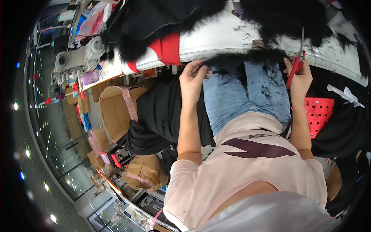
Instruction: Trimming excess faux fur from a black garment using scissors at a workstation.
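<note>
A strip of black furry trim is stretched between my two hands, along the table's near edge and over my lap. My left hand pinches its left end between thumb and fingers. At its right end, my right hand has thumb and fingertips on the fur while also holding red-handled scissors, whose blades point away from me. Whether the blades are apart cannot be told. Loose black fibres lie on my jeans. Behind the strip, a clear ruler runs along the edge of the white table.
Black fur-edged fabric and another black furry piece lie on the table. Red fabric hangs over its edge. A sewing machine stands far left. Black cloth and an open cardboard box are on my left, a red perforated stool right.
</note>
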{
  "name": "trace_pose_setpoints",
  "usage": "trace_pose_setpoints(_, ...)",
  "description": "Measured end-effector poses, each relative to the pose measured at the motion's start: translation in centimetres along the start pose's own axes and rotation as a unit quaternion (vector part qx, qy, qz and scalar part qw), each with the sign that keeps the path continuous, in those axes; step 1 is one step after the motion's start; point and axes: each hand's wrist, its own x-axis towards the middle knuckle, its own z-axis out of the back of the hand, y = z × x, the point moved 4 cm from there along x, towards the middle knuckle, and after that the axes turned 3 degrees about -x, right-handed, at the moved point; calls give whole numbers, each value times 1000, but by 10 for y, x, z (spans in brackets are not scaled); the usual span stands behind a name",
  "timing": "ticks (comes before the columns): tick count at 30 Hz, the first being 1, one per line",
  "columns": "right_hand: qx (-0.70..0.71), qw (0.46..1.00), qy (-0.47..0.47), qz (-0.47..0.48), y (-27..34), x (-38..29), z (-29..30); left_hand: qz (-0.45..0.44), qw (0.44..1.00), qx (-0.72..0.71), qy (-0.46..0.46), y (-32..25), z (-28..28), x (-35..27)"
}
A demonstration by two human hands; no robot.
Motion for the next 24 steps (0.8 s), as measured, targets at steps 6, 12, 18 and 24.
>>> trace_pose_setpoints(6,16,999,9,-34,5,-2,9,21,999,-44,-9,-1,-3,1)
trace_pose_setpoints(12,26,999,12,-42,3,-2,12,-17,999,8,-26,-3,-8,0)
trace_pose_setpoints(18,21,999,12,-35,-10,-1,19,-39,998,-46,6,-16,-13,-8)
trace_pose_setpoints(24,25,999,9,-19,-17,5,34,-193,962,-163,-103,-94,64,-3)
